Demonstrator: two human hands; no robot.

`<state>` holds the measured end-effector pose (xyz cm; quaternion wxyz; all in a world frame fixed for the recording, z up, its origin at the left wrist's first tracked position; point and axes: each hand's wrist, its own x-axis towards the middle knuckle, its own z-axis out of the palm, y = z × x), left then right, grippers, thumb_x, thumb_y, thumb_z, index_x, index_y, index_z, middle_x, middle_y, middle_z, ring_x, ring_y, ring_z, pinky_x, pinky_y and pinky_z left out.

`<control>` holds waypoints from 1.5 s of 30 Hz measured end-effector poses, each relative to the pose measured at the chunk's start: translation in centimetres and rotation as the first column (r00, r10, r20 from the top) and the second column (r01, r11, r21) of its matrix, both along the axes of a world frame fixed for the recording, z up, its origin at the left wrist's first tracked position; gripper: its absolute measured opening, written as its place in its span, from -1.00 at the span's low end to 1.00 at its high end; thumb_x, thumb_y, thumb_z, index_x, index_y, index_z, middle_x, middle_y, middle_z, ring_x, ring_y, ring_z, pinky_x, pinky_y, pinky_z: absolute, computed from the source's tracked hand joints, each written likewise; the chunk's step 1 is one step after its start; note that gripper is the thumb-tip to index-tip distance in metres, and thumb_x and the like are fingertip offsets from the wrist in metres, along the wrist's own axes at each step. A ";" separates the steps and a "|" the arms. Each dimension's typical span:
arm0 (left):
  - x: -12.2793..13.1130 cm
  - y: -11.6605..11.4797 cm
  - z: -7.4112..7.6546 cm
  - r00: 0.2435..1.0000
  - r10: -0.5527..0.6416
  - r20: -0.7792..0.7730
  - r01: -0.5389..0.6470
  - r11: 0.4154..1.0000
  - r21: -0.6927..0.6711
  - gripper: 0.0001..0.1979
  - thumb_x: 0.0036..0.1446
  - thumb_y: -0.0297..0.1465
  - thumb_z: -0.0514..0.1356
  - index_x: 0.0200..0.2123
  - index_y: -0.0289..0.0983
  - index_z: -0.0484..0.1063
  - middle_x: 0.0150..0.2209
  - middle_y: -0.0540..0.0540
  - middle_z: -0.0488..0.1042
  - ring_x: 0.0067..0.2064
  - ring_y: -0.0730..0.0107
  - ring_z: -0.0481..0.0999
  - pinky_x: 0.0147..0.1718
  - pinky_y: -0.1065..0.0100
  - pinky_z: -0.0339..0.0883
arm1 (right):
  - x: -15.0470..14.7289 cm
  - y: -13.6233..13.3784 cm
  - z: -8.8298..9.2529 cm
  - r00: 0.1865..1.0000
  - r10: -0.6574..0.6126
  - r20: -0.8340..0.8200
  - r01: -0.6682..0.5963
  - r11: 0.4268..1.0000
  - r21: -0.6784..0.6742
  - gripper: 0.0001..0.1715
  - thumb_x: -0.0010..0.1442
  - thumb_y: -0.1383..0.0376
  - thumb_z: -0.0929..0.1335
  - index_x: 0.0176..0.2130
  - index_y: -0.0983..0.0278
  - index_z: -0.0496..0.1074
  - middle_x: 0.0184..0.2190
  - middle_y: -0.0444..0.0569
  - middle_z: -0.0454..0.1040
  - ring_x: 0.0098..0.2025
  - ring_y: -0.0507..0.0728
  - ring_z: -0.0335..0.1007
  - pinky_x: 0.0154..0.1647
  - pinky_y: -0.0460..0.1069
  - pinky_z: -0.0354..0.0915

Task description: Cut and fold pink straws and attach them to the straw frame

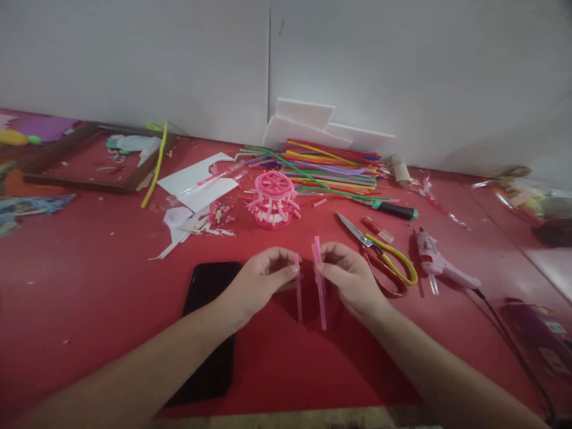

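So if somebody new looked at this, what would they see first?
Probably the bright pink model with a wheel-like top, standing near the middle of the red table. Closer in, the left hand and right hand hold thin pink strips upright. Behind the model and to its right lies a pile of rainbow-coloured sticks.

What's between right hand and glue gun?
The scissors lie between the right hand and the pink glue gun, seen in the head view.
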<state>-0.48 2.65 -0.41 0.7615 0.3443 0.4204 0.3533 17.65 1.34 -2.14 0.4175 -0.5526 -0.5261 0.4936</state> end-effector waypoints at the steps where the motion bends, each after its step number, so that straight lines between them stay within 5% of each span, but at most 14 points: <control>1: 0.0 -0.1 0.0 1.000 -0.010 -0.001 0.010 1.000 0.008 -0.78 -0.02 -0.42 0.40 -0.33 -0.32 0.44 -0.34 0.03 0.48 -0.27 0.49 0.54 -0.08 0.30 0.48 | -0.4 -0.1 -0.2 0.996 -0.012 -0.083 0.012 1.000 -0.007 -0.73 0.06 0.13 0.38 -0.25 0.22 0.39 -0.37 -0.07 0.52 -0.36 0.08 0.45 -0.25 0.01 0.39; 5: 0.1 -0.3 0.1 0.998 -0.038 -0.058 0.042 0.996 0.074 -0.79 0.01 -0.39 0.38 -0.34 -0.30 0.41 -0.32 0.01 0.49 -0.22 0.42 0.53 -0.07 0.27 0.44 | -1.4 -0.5 -0.7 0.911 -0.058 -0.409 0.023 0.996 -0.090 -0.70 -0.05 0.16 0.52 -0.29 0.21 0.50 -0.38 -0.09 0.55 -0.33 0.09 0.46 -0.20 0.01 0.40; 7: 0.1 -0.3 0.1 0.989 -0.029 -0.143 0.054 0.984 0.170 -0.83 0.05 -0.39 0.34 -0.34 -0.29 0.41 -0.33 0.01 0.48 -0.24 0.42 0.50 -0.13 0.32 0.41 | -1.5 -0.6 -0.7 0.893 -0.059 -0.446 0.008 0.993 -0.114 -0.70 -0.07 0.16 0.55 -0.32 0.20 0.53 -0.40 -0.11 0.55 -0.35 0.07 0.44 -0.20 0.00 0.40; 13: 0.1 -0.3 0.3 0.952 -0.014 -0.304 0.116 0.940 0.320 -0.86 0.13 -0.34 0.29 -0.30 -0.26 0.41 -0.32 -0.01 0.46 -0.29 0.42 0.46 -0.26 0.38 0.35 | -1.2 -0.7 -0.6 0.913 -0.057 -0.405 -0.003 0.989 -0.148 -0.69 -0.11 0.17 0.58 -0.36 0.23 0.54 -0.46 -0.13 0.52 -0.42 0.03 0.38 -0.33 -0.06 0.34; 21: 0.0 -0.4 0.3 0.964 -0.026 -0.265 0.097 0.962 0.256 -0.82 0.08 -0.41 0.32 -0.28 -0.26 0.37 -0.27 -0.04 0.50 -0.22 0.38 0.53 -0.18 0.34 0.41 | -0.9 -0.6 -1.1 0.918 -0.035 -0.394 -0.011 0.993 -0.115 -0.77 0.00 0.11 0.54 -0.42 0.19 0.55 -0.49 -0.11 0.54 -0.43 0.05 0.40 -0.34 -0.03 0.36; 31: 0.0 -0.5 0.2 0.951 -0.061 -0.303 0.133 0.966 0.222 -0.82 0.03 -0.49 0.26 -0.29 -0.26 0.32 -0.34 0.03 0.43 -0.30 0.45 0.46 -0.27 0.37 0.35 | -0.7 -1.0 -0.4 0.990 0.058 -0.128 -0.062 0.998 -0.028 -0.74 0.10 0.09 0.48 -0.36 0.23 0.54 -0.45 -0.07 0.56 -0.43 0.04 0.42 -0.38 -0.07 0.37; 38: -0.3 -0.5 0.1 0.960 -0.061 -0.272 0.118 0.973 0.199 -0.82 0.08 -0.43 0.27 -0.27 -0.26 0.30 -0.30 0.04 0.43 -0.32 0.49 0.46 -0.31 0.38 0.34 | -0.5 -1.3 -0.2 0.975 0.081 -0.207 -0.106 0.988 -0.113 -0.67 0.14 0.05 0.45 -0.39 0.26 0.46 -0.54 -0.17 0.39 -0.57 -0.05 0.29 -0.55 -0.13 0.27; 45: -0.2 -0.5 0.5 0.957 -0.079 -0.278 0.130 0.977 0.168 -0.82 0.08 -0.46 0.26 -0.27 -0.26 0.28 -0.30 0.08 0.36 -0.42 0.62 0.38 -0.43 0.47 0.24 | -0.3 -1.1 -0.3 0.987 0.098 -0.124 -0.097 0.995 0.017 -0.74 0.13 0.11 0.47 -0.40 0.25 0.48 -0.43 -0.11 0.43 -0.47 -0.01 0.34 -0.48 -0.10 0.34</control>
